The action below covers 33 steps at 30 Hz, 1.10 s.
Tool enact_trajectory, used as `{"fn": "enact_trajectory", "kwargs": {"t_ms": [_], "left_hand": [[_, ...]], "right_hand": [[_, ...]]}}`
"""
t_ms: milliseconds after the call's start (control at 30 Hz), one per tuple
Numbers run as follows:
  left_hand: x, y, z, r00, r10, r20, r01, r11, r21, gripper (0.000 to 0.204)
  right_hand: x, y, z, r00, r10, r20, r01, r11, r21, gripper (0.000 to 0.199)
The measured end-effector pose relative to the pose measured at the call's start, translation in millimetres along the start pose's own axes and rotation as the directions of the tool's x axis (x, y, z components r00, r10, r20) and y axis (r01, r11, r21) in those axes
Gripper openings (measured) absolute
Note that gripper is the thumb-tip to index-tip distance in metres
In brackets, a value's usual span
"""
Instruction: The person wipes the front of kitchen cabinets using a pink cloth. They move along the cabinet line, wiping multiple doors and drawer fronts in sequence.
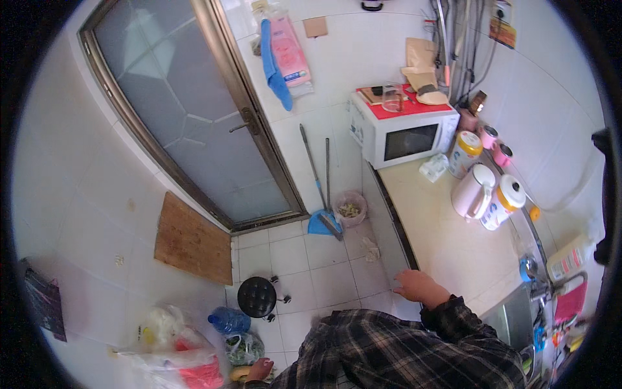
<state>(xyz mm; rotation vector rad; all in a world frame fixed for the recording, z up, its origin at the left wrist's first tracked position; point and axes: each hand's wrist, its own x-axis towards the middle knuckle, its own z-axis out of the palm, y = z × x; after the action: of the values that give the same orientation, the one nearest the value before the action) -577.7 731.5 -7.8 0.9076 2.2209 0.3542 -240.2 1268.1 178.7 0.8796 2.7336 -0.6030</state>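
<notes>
My right hand (420,286) is beside the front edge of the counter (424,214), its fingers loosely apart and nothing in them. Low down in the picture is my left hand (260,369), partly cut off by my dark plaid sleeve. Next to it lies a tan, rounded thing (240,374) whose kind I cannot make out; whether the hand touches it is unclear. Just beyond are a clear plastic bag of greens (244,350) and a large blue water bottle (229,320).
A round black stool (257,297) on wheels stands on the tiled floor. A wooden board (192,240) leans on the left wall near the closed door (194,110). On the counter are a white microwave (408,133), a pink kettle (473,192) and tubs. A blue dustpan (322,223) adjoins a bin (350,209).
</notes>
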Motion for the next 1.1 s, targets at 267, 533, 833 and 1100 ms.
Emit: {"fn": "enact_trajectory", "kwargs": {"t_ms": [267,533,833,1100], "left_hand": [[119.5,-70.4,-59.2,0.981,-0.1,0.165,0.105,0.994,-0.019,0.04],[375.5,39.4,-334.0,0.968,0.153,-0.197,-0.095,0.956,0.277,0.042],[543.4,364.0,-514.7,0.53,0.796,-0.293,-0.724,0.605,0.333,0.041],[617.7,533.5,-560.7,0.409,0.658,-0.633,-0.761,0.628,0.161,0.056]], "right_hand": [[92.5,-3.9,-37.2,1.0,0.007,0.021,-0.006,0.999,-0.048,0.036],[195.9,-38.7,-92.8,0.983,0.138,-0.118,-0.141,0.99,-0.025,0.037],[264.9,-50.6,-104.7,0.979,0.194,-0.067,-0.187,0.978,0.093,0.039],[331.6,-13.4,-191.9,0.974,0.09,-0.208,-0.068,0.991,0.114,0.033]]}}
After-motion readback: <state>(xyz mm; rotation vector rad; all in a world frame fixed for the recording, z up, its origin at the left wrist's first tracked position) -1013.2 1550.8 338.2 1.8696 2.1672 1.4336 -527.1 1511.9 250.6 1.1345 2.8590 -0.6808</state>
